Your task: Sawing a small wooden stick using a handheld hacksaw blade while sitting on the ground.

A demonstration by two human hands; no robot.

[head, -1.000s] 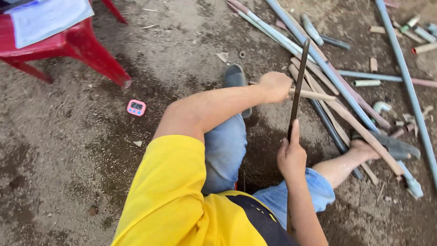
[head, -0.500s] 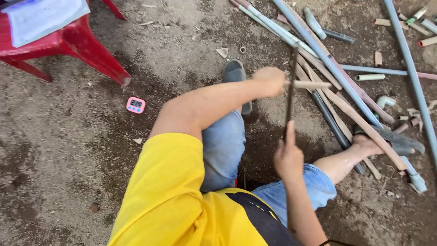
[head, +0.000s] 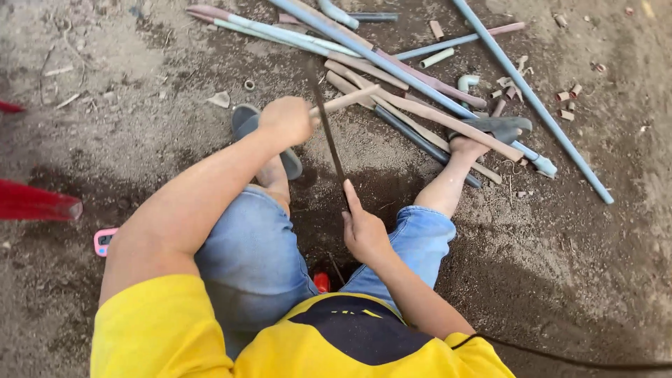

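I sit on bare dirt with my legs spread. My left hand (head: 287, 119) is stretched forward and closed around the near end of a tan pipe (head: 348, 100) that sticks out of a pile of pipes. My right hand (head: 364, 232) sits between my knees and grips the lower end of a thin dark saw blade (head: 324, 119). The blade slants up and to the left and crosses the tan pipe just right of my left hand.
Long blue pipes (head: 532, 94) and tan pipes (head: 427, 115) lie crossed ahead, with short offcuts (head: 437, 58) around them. My right foot in a grey sandal (head: 498, 127) rests on the pile. A red stool leg (head: 35, 203) and a pink timer (head: 103, 240) are at the left. A black cable (head: 560, 357) runs along the bottom right.
The saw blade has swung from leaning right, through upright, to leaning left across the pipe. The view has shifted right, so the red stool is nearly out of frame.
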